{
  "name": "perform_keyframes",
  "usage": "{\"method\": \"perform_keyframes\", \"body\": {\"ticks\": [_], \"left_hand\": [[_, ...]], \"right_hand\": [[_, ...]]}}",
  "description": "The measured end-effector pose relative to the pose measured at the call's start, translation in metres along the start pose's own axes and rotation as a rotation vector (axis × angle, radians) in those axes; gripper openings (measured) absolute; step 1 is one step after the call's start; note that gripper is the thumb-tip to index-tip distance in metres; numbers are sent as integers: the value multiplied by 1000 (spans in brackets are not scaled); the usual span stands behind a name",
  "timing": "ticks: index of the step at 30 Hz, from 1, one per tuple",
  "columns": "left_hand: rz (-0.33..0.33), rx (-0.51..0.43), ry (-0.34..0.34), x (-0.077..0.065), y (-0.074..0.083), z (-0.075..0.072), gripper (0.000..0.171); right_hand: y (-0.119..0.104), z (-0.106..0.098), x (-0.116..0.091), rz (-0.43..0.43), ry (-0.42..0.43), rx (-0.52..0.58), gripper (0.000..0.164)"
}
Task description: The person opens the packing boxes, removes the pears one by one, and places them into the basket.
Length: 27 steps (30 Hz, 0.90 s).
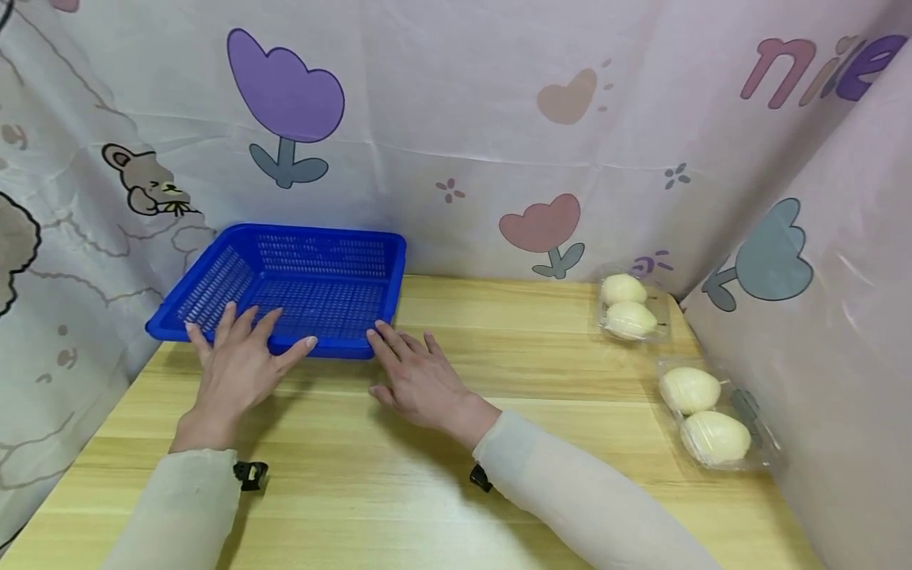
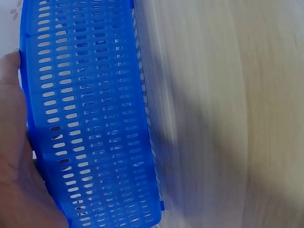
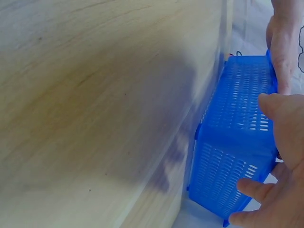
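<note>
We see the blue basket [image 1: 324, 305] at the far left of the wooden table [image 1: 342, 507], beside the patterned curtain [image 1: 427, 95]. Our left hand [image 1: 238, 372] lies over the basket's near rim, its fingers straight and spread, the thumb apart from them. Our right hand [image 1: 427, 388] reaches the near right corner with straight fingertips, its thumb also apart. Well to the right, we have two clear packs [image 1: 659, 317], each holding two pale egg-shaped things [image 1: 716, 437].
</note>
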<state>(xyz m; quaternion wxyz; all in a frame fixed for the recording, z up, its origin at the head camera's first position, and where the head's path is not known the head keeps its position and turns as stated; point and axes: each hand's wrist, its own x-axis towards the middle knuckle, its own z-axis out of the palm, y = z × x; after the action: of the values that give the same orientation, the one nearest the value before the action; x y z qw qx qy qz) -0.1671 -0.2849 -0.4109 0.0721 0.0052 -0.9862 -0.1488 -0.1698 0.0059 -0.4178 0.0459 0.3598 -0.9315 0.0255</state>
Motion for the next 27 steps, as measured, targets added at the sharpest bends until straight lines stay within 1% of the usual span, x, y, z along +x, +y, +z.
{"method": "perform_keyframes", "body": {"ticks": [5, 10, 13, 16, 17, 19, 21, 23, 25, 27], "left_hand": [[6, -3, -10, 1, 2, -1, 99], [4, -28, 10, -1, 11, -1, 93], [5, -60, 40, -4, 22, -2, 89], [32, -111, 109, -10, 39, -2, 78], [51, -131, 147, -11, 46, -1, 73], [109, -175, 245, -14, 61, 1, 60], [185, -205, 339, -16, 76, 6, 50], [262, -225, 417, -19, 90, 11, 44], [330, -232, 457, -22, 104, 16, 42], [391, -232, 469, -25, 117, 21, 42]], "right_hand": [[3, -2, -4, 5, 5, 18, 81], [8, -3, -9, 12, 35, 18, 80], [11, -4, -13, 14, 72, 16, 78], [15, -5, -18, 23, 129, 23, 75], [17, -6, -20, 29, 156, 31, 73], [21, -7, -24, 44, 216, 54, 69], [26, -9, -29, 62, 283, 93, 65], [31, -10, -34, 82, 350, 129, 61], [38, -10, -39, 97, 418, 156, 57], [45, -9, -44, 111, 477, 175, 56]]}}
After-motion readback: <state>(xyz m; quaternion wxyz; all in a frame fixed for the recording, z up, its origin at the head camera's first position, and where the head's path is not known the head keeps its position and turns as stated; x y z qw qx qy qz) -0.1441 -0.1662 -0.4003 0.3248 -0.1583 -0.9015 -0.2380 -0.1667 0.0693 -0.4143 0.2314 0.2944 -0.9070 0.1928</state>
